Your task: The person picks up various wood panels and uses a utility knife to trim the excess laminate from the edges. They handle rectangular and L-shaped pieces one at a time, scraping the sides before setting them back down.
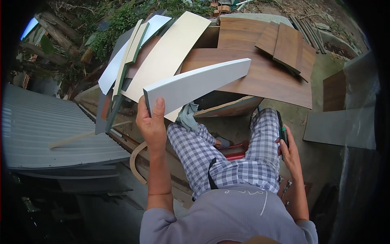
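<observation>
Two bare hands, both occupied. Left hand (153, 127) grips the near end of a narrow white board (199, 83), thumb on its face, other fingers curled round behind. Board held up over a wood-grain panel (272, 86); long cream panel (167, 55) lies alongside. Right hand (290, 152) beside the right leg of the checked trousers (260, 152), fingers closed round a dark tool with green section (283, 134), type unclear. Grey-green cloth (187, 117) near left knee.

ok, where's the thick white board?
Head view, upper centre: the white board is held at its left end by the left hand, in front of the wood-grain panel.
</observation>
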Available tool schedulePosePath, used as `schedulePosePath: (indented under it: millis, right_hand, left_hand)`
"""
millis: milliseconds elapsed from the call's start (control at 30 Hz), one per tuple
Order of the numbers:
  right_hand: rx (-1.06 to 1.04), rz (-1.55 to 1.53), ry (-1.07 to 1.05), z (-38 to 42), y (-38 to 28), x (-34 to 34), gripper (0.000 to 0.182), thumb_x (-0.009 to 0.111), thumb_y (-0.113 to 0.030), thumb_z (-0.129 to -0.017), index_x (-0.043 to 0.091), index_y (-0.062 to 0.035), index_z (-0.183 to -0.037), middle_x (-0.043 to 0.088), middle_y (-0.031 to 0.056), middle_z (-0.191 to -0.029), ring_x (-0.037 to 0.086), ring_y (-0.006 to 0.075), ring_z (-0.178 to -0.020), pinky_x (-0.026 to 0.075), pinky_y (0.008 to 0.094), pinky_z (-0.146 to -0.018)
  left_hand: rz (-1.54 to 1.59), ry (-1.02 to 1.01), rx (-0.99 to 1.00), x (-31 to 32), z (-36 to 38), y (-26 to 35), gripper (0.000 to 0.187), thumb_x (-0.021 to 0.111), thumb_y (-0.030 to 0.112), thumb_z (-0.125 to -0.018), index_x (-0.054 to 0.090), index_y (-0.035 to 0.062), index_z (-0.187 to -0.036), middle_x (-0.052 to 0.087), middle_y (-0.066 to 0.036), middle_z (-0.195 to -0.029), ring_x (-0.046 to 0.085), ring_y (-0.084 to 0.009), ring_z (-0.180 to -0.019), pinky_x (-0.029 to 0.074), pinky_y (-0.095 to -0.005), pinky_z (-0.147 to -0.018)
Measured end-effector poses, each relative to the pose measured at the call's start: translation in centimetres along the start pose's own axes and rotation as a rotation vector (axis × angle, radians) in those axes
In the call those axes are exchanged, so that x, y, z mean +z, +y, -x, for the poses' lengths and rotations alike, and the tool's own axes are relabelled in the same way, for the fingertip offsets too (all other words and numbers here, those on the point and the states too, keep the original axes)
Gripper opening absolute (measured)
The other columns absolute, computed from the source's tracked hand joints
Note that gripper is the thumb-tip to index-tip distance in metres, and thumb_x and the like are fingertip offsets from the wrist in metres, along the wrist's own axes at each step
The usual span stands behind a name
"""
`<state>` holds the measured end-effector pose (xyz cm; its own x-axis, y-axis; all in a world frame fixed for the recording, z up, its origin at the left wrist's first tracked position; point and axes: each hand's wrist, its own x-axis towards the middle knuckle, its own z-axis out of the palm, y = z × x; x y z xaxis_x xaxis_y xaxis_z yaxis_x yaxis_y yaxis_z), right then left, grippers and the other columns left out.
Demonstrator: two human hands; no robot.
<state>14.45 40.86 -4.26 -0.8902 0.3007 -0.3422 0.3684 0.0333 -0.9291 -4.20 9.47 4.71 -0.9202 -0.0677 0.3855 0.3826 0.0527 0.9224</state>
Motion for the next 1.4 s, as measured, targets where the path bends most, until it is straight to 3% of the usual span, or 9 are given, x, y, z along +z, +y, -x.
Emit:
schedulePosePath:
  millis: [100, 233, 433, 700, 767, 1000, 1067, 1200, 1400]
  right_hand:
    - [-0.206, 0.318, 0.03, -1.2, -4.9, 2.6, 0.052, 0.052, -0.009, -0.089, 0.036, -0.011, -0.139, 0.056, 0.0091, -0.094, 0.055, 0.016, -0.068, 0.047, 0.0274, -0.062]
    - [-0.927, 0.442, -0.099, -1.1, -13.5, 7.2, 0.058, 0.063, -0.009, -0.08, 0.043, -0.0168, -0.134, 0.057, 0.0098, -0.093, 0.058, 0.0263, -0.076, 0.05, 0.0327, -0.064]
    - [-1.092, 0.591, -0.199, -1.9, -15.5, 10.3, 0.058, 0.066, -0.012, -0.077, 0.047, -0.0198, -0.131, 0.056, 0.0076, -0.087, 0.059, 0.021, -0.073, 0.051, 0.0319, -0.058]
    - [-0.758, 0.955, 0.017, -8.3, -10.7, 6.2, 0.052, 0.059, -0.017, -0.085, 0.041, -0.0245, -0.134, 0.055, 0.0091, -0.086, 0.061, 0.0274, -0.07, 0.05, 0.0379, -0.056]
    - [-0.646, 0.991, 0.078, -11.4, -8.8, 4.9, 0.049, 0.055, -0.021, -0.089, 0.04, -0.0245, -0.135, 0.056, 0.0119, -0.089, 0.062, 0.0312, -0.073, 0.05, 0.0416, -0.058]
    - [-0.557, 1.052, 0.24, -21.6, -2.6, 0.8, 0.047, 0.051, -0.026, -0.091, 0.039, -0.0194, -0.136, 0.058, 0.0156, -0.089, 0.063, 0.0312, -0.075, 0.05, 0.0424, -0.06]
    - [-0.147, 0.451, -0.058, -22.5, -3.5, 0.3, 0.047, 0.048, -0.027, -0.093, 0.038, -0.0154, -0.137, 0.058, 0.0098, -0.083, 0.06, 0.0192, -0.067, 0.051, 0.0338, -0.056]
    - [-0.005, 0.053, -0.351, -23.1, -3.3, 0.0, 0.043, 0.043, -0.03, -0.096, 0.04, -0.014, -0.136, 0.056, 0.0007, -0.079, 0.049, 0.0046, -0.059, 0.048, 0.0189, -0.052]
    - [0.151, 0.131, -0.449, -21.8, -2.4, -0.2, 0.042, 0.043, -0.029, -0.096, 0.04, -0.0124, -0.135, 0.055, 0.0025, -0.077, 0.049, 0.0055, -0.058, 0.048, 0.0183, -0.048]
  left_hand:
    - [-0.147, -0.075, 0.071, 0.2, 1.1, 1.4, 0.035, 0.059, 0.018, -0.09, 0.051, -0.0037, -0.117, 0.057, -0.006, -0.103, 0.053, -0.012, -0.094, 0.038, -0.0246, -0.087]
    - [-0.216, -0.18, 0.207, 0.7, 2.2, 2.5, 0.026, 0.063, 0.008, -0.086, 0.055, -0.0037, -0.107, 0.065, -0.008, -0.088, 0.058, -0.0107, -0.075, 0.046, -0.0224, -0.067]
    - [-0.213, -0.308, 0.211, 0.7, 2.9, 3.2, 0.033, 0.063, 0.004, -0.082, 0.054, -0.0031, -0.113, 0.064, -0.016, -0.11, 0.063, -0.018, -0.095, 0.049, -0.0285, -0.081]
    - [-0.143, -0.275, 0.103, -0.1, 3.8, 2.2, 0.029, 0.059, 0.003, -0.084, 0.051, -0.0057, -0.111, 0.059, -0.027, -0.111, 0.059, -0.0303, -0.105, 0.046, -0.0386, -0.091]
    - [-0.096, -0.194, 0.015, -0.5, 4.1, 1.9, 0.033, 0.061, 0.008, -0.082, 0.053, -0.0056, -0.112, 0.059, -0.008, -0.099, 0.055, -0.0141, -0.09, 0.043, -0.0271, -0.082]
    - [-0.172, -0.116, -0.01, -2.2, 5.0, 0.6, 0.036, 0.061, 0.013, -0.085, 0.052, -0.0053, -0.114, 0.059, -0.009, -0.102, 0.055, -0.0151, -0.092, 0.042, -0.0283, -0.084]
    - [-0.152, -0.1, -0.015, -2.2, 5.0, 0.4, 0.033, 0.062, 0.011, -0.085, 0.052, -0.0044, -0.112, 0.059, -0.008, -0.1, 0.054, -0.0139, -0.091, 0.042, -0.027, -0.084]
    - [-0.111, -0.06, -0.048, -2.6, 5.1, -0.3, 0.03, 0.062, 0.011, -0.086, 0.053, -0.0032, -0.111, 0.058, -0.005, -0.099, 0.052, -0.0107, -0.09, 0.041, -0.0247, -0.082]
    - [-0.052, -0.008, -0.049, -2.5, 4.6, -1.1, 0.03, 0.06, 0.012, -0.088, 0.052, -0.0032, -0.114, 0.058, -0.005, -0.1, 0.052, -0.0103, -0.092, 0.041, -0.0247, -0.084]
